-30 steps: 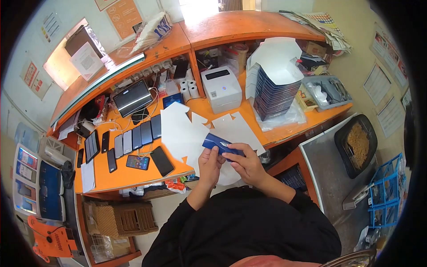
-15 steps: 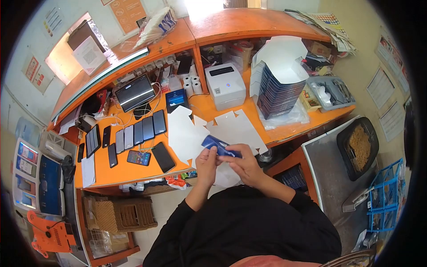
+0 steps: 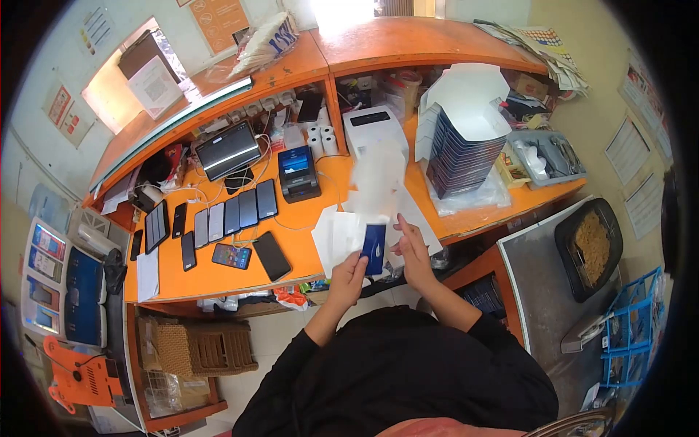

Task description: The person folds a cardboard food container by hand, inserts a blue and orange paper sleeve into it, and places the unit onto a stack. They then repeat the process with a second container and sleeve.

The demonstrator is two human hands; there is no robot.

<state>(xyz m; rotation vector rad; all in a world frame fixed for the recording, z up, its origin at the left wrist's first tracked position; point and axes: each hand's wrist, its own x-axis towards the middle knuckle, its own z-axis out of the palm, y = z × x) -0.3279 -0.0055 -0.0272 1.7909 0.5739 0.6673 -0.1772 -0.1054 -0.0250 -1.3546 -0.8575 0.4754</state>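
A blue carton panel [image 3: 374, 249] is upright between my hands, with white flaps [image 3: 344, 234] spreading at its left. My left hand [image 3: 349, 277] pinches the panel's lower left edge. To the right of it, my right hand [image 3: 412, 251] has its fingers apart and appears to hold nothing. A pale, motion-blurred sheet [image 3: 378, 173] rises above the panel, in front of the white printer [image 3: 375, 131]. Behind my right hand lies a flat white sheet [image 3: 421, 213] on the orange desk.
Several phones [image 3: 231, 215] lie on the desk [image 3: 171, 273] at the left. A dark card printer [image 3: 298, 175] stands behind them. Stacked cartons [image 3: 466, 153] and a grey tray [image 3: 547, 156] are at the right, above a pan of food [image 3: 591, 244].
The blue piece has turned from slanted to upright, and white flaps now spread beside it. My right hand has let go and opened. The white sheet over the desk has lifted and blurred.
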